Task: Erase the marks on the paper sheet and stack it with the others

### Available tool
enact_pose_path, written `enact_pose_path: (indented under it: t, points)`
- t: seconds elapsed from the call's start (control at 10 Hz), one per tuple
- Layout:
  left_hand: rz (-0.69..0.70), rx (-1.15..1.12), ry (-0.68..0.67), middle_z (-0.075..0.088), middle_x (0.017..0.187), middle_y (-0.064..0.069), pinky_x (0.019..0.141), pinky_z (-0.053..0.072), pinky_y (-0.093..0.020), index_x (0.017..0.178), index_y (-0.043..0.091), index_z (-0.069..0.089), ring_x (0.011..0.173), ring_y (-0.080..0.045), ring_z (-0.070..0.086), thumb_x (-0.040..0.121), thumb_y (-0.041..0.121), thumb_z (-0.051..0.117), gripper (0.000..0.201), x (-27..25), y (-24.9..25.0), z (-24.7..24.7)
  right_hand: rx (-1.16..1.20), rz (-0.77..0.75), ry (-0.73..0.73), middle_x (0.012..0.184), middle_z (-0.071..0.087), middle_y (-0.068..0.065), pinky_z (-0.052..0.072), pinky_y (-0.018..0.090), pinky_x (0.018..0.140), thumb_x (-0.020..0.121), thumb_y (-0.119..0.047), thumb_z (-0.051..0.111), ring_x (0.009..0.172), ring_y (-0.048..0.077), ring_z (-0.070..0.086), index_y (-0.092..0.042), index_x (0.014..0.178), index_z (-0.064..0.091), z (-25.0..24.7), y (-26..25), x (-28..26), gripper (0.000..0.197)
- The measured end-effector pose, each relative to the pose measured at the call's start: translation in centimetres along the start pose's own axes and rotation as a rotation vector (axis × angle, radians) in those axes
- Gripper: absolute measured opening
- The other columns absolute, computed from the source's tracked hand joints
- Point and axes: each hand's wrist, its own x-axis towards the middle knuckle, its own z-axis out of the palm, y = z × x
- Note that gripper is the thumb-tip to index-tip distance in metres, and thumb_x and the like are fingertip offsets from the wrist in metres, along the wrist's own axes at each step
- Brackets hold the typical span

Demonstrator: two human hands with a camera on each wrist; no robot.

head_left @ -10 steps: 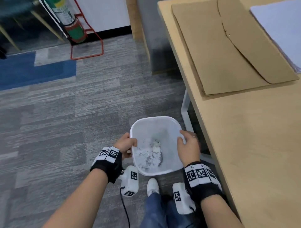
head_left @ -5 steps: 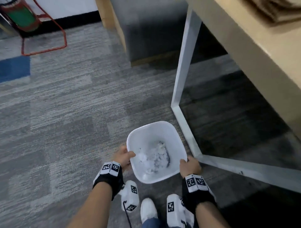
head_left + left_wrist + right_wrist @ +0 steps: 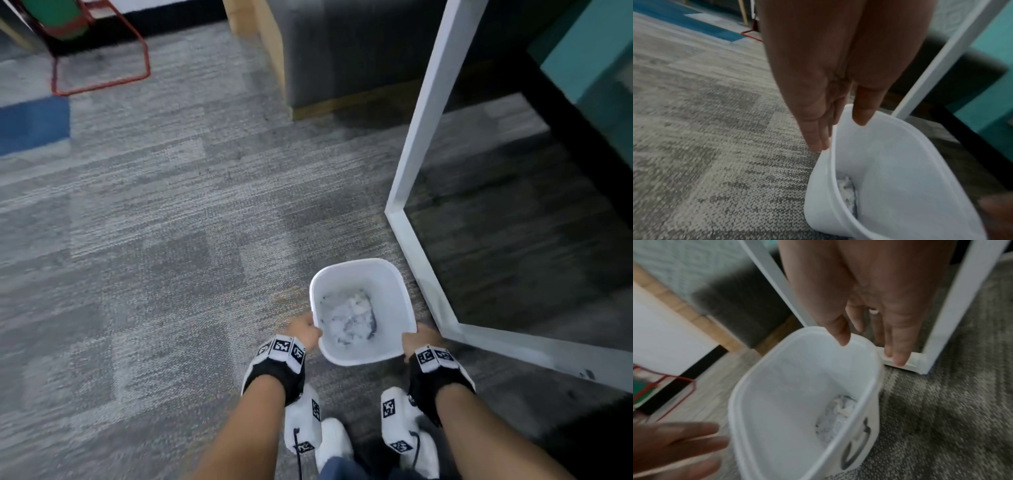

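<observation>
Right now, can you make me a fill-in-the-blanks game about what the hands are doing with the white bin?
1. The left hand and the right hand pinch the rim of the white ____.
2. Each thumb hooks over the rim to the ____ of the bin.
3. At its bottom lies crumpled white ____.
4. The bin is beside the white table ____, over grey carpet.

Missing words: bin; inside; paper; leg
</observation>
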Motion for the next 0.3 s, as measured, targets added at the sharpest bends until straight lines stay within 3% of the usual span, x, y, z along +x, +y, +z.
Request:
enact_pose_path:
  t: [0.1,0.2,0.3]
  points:
    - [-0.006,0.027,0.009,0.053,0.136,-0.010,0.102,0.038,-0.028,0.137,0.013,0.047,0.125,-0.026,0.050,0.094,0.010,0.047,0.043,-2.0,1.5,-0.1,-0.048,-0.069,0.054,0.133,0.052,0.020,0.044,0.035,0.093,0.090,-0.003,0.042,0.117,0.037,0.052,-0.001,0.130,0.048,-1.4,-1.4,-3.0,0.040]
    - [0.048,-0.012,0.053,0.053,0.134,-0.013,0.099,0.040,-0.027,0.136,0.010,0.046,0.122,-0.029,0.052,0.096,0.012,0.047,0.041,-6.6,5.7,-2.2,0.001,-0.239,0.068,0.137,0.050,0.018,0.039,0.036,0.101,0.092,-0.010,0.045,0.122,0.034,0.049,-0.008,0.130,0.051,-4.0,-5.7,-10.7,0.039]
    - [0.109,-0.008,0.095,0.056,0.131,-0.011,0.094,0.041,-0.025,0.134,0.010,0.048,0.118,-0.027,0.055,0.097,0.012,0.045,0.038,-11.0,9.1,-4.3,0.019,-0.400,0.036,0.130,0.055,0.017,0.039,0.031,0.098,0.093,-0.011,0.044,0.118,0.030,0.052,-0.009,0.127,0.054,-6.6,-8.1,-17.8,0.035]
